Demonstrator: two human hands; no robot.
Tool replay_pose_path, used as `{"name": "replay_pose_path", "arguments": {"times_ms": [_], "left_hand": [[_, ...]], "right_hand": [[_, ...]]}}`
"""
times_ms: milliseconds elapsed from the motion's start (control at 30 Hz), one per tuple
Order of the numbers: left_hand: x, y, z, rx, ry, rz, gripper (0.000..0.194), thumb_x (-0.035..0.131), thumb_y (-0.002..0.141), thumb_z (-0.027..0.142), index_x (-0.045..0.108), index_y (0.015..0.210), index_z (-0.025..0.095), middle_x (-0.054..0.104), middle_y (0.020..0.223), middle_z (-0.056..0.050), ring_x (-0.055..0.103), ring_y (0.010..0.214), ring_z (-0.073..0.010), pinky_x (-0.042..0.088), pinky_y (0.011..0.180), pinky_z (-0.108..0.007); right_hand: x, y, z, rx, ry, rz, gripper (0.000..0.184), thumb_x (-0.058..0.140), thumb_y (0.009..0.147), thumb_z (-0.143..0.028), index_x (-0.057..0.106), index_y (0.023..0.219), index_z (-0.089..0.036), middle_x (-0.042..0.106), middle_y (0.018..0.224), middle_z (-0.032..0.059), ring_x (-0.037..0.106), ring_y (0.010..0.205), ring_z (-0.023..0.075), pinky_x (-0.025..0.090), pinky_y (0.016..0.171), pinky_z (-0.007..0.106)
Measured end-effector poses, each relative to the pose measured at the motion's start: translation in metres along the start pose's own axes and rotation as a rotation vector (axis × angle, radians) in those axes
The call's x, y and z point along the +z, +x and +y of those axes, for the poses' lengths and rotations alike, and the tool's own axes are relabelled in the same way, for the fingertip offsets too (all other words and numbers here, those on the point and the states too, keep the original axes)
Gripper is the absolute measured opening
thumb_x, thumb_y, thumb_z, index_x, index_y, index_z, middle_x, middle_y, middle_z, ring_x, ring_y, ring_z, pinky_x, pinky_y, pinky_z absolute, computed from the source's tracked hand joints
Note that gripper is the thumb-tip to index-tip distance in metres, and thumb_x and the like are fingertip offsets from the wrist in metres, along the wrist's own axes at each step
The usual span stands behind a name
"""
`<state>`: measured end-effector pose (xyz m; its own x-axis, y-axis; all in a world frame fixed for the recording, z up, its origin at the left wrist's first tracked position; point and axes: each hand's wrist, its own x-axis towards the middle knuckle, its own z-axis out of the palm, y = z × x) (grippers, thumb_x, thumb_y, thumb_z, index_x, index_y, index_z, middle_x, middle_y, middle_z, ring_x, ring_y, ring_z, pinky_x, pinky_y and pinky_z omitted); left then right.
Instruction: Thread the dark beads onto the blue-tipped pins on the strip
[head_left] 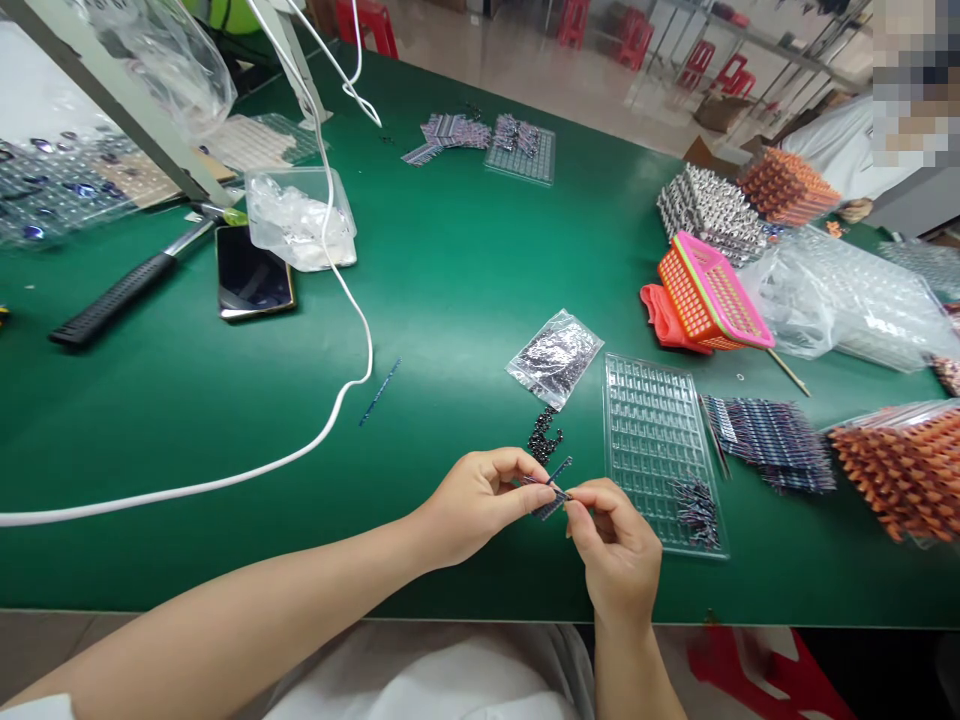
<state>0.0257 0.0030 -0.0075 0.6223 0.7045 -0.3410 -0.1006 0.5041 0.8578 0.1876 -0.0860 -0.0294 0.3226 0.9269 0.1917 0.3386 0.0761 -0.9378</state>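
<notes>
My left hand (pixel 487 505) pinches a narrow dark blue strip (pixel 559 468) between thumb and fingers. My right hand (pixel 619 540) meets it there, its thumb and forefinger closed at the strip's near end on a piece too small to make out. Just beyond the fingers lie loose small black beads (pixel 544 438), below a zip bag (pixel 559 358) full of similar dark pieces. To the right of them is a transparent compartment tray (pixel 649 430) with a heap of small dark parts (pixel 697 512) in its near right corner. Several blue-grey strips (pixel 776 442) are stacked beside the tray.
A white cable (pixel 330 420) curves across the left of the green table, near a phone (pixel 255 272), a hammer (pixel 112 300) and a plastic box (pixel 300 220). Pink and orange baskets (pixel 716 295) stand at the right, with orange stacks (pixel 900 465). A single strip (pixel 380 392) lies left.
</notes>
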Motion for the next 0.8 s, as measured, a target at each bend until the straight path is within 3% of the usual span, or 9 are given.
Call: {"name": "replay_pose_path", "arguments": {"times_ms": [533,800], "left_hand": [[-0.0004,0.0001,-0.0012,-0.001,0.04,-0.012,0.018,0.073,0.079,0.03,0.065,0.081,0.014,0.069,0.077,-0.004,0.061,0.076,-0.0155,0.048,0.076,-0.031],[-0.0008,-0.0017,0.0033,-0.039,0.056,-0.021,0.02,0.073,0.077,0.029,0.062,0.08,0.013,0.059,0.071,0.001,0.052,0.064,-0.0092,0.041,0.062,-0.023]], "right_hand": [[-0.0018,-0.0016,0.0029,0.046,0.044,-0.026,0.006,0.066,0.087,-0.016,0.068,0.088,-0.022,0.061,0.083,0.0002,0.056,0.064,0.0105,0.044,0.055,0.022],[-0.0074,0.0021,0.0061,0.221,0.335,-0.22,0.002,0.066,0.089,-0.023,0.068,0.089,-0.021,0.057,0.082,0.0001,0.055,0.062,0.0092,0.045,0.054,0.021]]}}
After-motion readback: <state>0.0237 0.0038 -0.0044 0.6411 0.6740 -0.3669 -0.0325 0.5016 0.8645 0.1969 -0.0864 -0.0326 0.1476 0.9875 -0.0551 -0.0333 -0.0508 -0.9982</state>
